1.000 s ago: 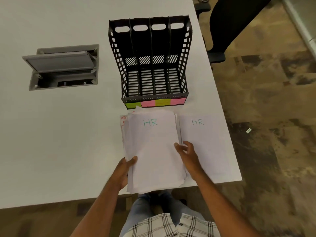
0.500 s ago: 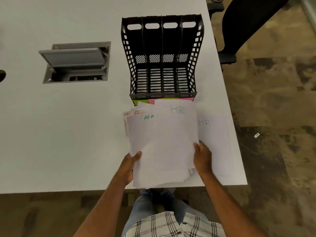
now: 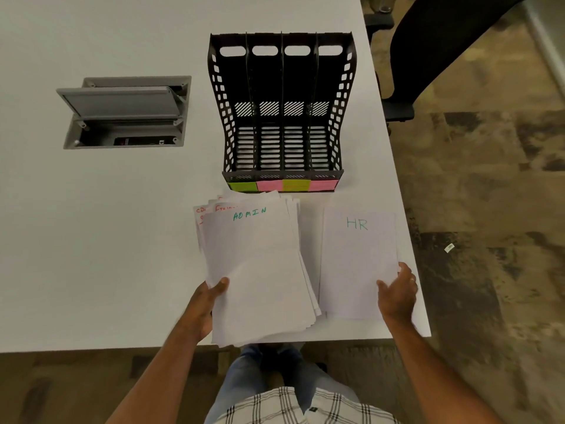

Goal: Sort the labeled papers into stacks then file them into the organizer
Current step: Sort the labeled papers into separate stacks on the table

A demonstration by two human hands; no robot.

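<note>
Where the papers are: we have the unsorted stack (image 3: 260,276) at the near edge of the white table (image 3: 91,255), its near end hanging a little past the edge, top sheet marked ADMIN in green; just beside it to our right lies the HR pile (image 3: 357,264), flat on the table.
Left hand: our left hand (image 3: 201,310) grips the stack's near left corner, thumb on top, the other fingers hidden beneath the sheets.
Right hand: our right hand (image 3: 397,292) sits at the near right corner of the HR pile, fingers loosely spread; we cannot tell whether it touches the paper or hangs just over it.
Key relation: the ADMIN sheet lies to the left of our right hand, past the HR pile; its long axis runs away from us toward the organizer (image 3: 281,111), so we judge the left hand nearer but busy, and the right hand free to cross over and peel it.
Organizer: black slotted plastic, four upright compartments, all without papers, green, pink, yellow and pink notes (image 3: 282,185) on its front lip; it stands just beyond the stack.
Materials: thin white sheets, fanned and uneven at the edges, likely to slide; matte, smooth tabletop.
Progress: we judge sorting barely begun, filing not yet started.
</note>
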